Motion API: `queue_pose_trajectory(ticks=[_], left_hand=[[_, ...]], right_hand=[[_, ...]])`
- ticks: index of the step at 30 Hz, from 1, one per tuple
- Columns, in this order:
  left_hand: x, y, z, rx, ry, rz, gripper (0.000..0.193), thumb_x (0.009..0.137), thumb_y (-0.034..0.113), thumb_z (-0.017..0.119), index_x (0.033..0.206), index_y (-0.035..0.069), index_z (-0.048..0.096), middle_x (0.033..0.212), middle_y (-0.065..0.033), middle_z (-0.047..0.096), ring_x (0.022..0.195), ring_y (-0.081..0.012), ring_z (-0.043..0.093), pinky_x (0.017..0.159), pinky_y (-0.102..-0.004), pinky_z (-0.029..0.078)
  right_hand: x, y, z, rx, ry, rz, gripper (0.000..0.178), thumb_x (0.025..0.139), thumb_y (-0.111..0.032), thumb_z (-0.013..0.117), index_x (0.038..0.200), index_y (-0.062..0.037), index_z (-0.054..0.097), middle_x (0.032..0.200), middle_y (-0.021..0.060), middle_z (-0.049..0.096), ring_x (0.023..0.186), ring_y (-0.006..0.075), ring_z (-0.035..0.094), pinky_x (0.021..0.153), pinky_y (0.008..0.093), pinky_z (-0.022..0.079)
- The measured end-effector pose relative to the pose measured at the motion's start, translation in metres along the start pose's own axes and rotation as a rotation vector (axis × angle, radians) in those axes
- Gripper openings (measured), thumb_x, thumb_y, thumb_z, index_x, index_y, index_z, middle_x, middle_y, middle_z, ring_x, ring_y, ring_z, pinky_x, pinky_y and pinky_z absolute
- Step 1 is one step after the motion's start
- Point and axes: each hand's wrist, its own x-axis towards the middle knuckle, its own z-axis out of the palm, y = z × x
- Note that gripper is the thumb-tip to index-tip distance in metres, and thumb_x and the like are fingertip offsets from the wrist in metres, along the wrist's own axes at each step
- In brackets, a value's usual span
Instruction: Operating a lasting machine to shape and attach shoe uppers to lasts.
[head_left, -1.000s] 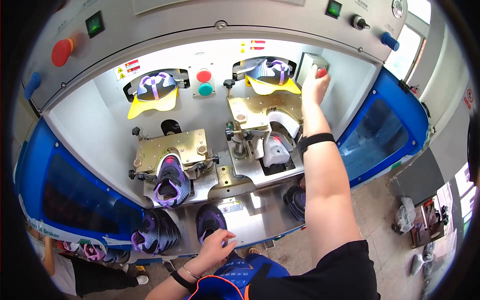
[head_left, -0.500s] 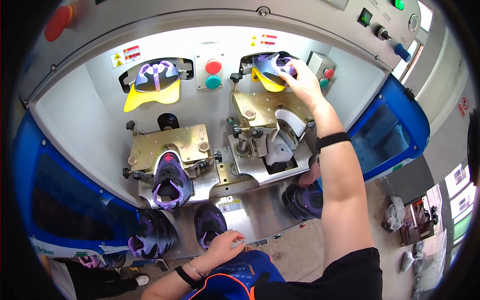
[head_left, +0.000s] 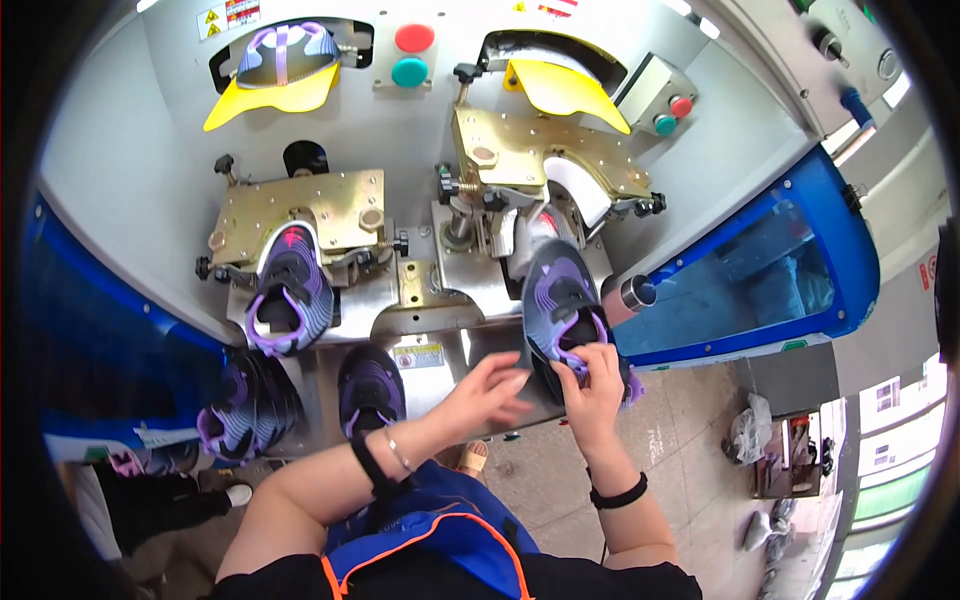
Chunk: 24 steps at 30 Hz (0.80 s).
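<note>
A purple, blue and black shoe upper [head_left: 562, 280] hangs in front of the right-hand press station, toe pointing away from me. My right hand [head_left: 590, 390] pinches its heel collar. Just left of that upper, my left hand [head_left: 490, 395] is held over the front ledge, slightly blurred, fingers stretched and apart, with nothing in it. The held upper overlaps the right station's white last [head_left: 535, 232] and hides part of it. The right former with its yellow flap [head_left: 568, 95] at the back carries no upper.
On the left, one upper [head_left: 292, 275] sits under a brass plate [head_left: 310, 205], another on the left yellow-flapped former [head_left: 285, 58]. A shoe upper [head_left: 370, 388] and several stacked uppers [head_left: 250, 405] are along the front ledge. Red and green buttons [head_left: 409, 72], a pink bottle [head_left: 625, 298] and a blue side window [head_left: 740, 280] flank the stations.
My right hand has taken the upper off the right former and brought it down toward me. My left hand has risen toward it. The view has tilted down.
</note>
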Motion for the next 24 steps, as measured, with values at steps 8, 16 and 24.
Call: queue_pose_trajectory(ticks=[8, 16, 24], left_hand=[[0.092, 0.020, 0.039, -0.416, 0.186, 0.236, 0.030, 0.098, 0.029, 0.056, 0.117, 0.006, 0.053, 0.105, -0.0074, 0.065, 0.096, -0.0175, 0.065, 0.086, -0.0317, 0.055], [0.106, 0.012, 0.055, -0.305, 0.319, 0.220, 0.029, 0.102, 0.030, 0.049, 0.116, 0.005, 0.050, 0.107, -0.0067, 0.063, 0.093, -0.0151, 0.066, 0.080, -0.0301, 0.057], [0.108, 0.007, 0.059, -0.300, 0.396, 0.260, 0.030, 0.101, 0.031, 0.049, 0.115, 0.004, 0.050, 0.104, -0.0062, 0.064, 0.087, -0.0148, 0.067, 0.077, -0.0296, 0.058]], right_hand=[[0.078, 0.009, -0.004, -0.034, -0.035, -0.321, 0.039, 0.075, -0.019, 0.073, 0.111, -0.0105, 0.063, 0.104, 0.0114, 0.055, 0.091, 0.0315, 0.059, 0.072, 0.0376, 0.050], [0.120, 0.046, 0.037, -0.117, -0.227, -0.350, 0.040, 0.078, -0.037, 0.069, 0.113, -0.0177, 0.067, 0.126, 0.0085, 0.058, 0.118, 0.0367, 0.051, 0.096, 0.0478, 0.043], [0.122, 0.043, 0.038, -0.033, -0.245, -0.326, 0.027, 0.075, -0.032, 0.069, 0.097, -0.0165, 0.071, 0.111, 0.0040, 0.063, 0.105, 0.0294, 0.057, 0.085, 0.0462, 0.048]])
